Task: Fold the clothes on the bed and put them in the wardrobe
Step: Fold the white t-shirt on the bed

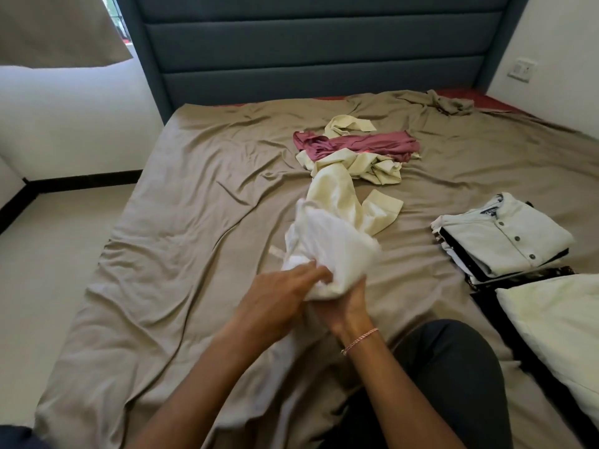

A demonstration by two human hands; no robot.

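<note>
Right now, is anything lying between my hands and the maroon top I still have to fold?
Yes. Your left hand and right hand both grip a white garment, and a crumpled pale yellow garment lies on the bed between them and the maroon top.

Soft daylight reaches you from the window (pixel 118 21) at the far left, and the wall (pixel 81 118) below it is washed bright white. The bed sheet (pixel 194 222) is evenly lit, with mild shadows in its creases. Motion blur smears the white garment (pixel 327 241), most along its right edge, and softens your left hand (pixel 278 293). The folded shirt (pixel 505 238) at the right is sharp. Your wide lens bows the headboard (pixel 311 43) and the floor line at the left.
</note>
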